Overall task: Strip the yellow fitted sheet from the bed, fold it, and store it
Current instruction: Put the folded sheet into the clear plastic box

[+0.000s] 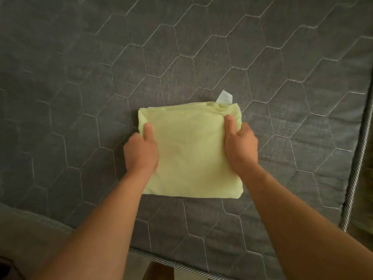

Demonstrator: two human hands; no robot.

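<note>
- The pale yellow fitted sheet [191,150], folded into a thick square, lies on the bare grey quilted mattress [80,77] with hexagon stitching.
- The left hand [141,152] grips the sheet's 9 o'clock edge, thumb on top.
- The right hand [239,144] grips the 3 o'clock edge likewise.
- A small white fabric label [224,97] sticks out at 1 o'clock.
- Twisted grey piping [355,168] edges the mattress.

Bare grey quilted mattress [80,77], folded yellow sheet [191,154] lying on it
</note>
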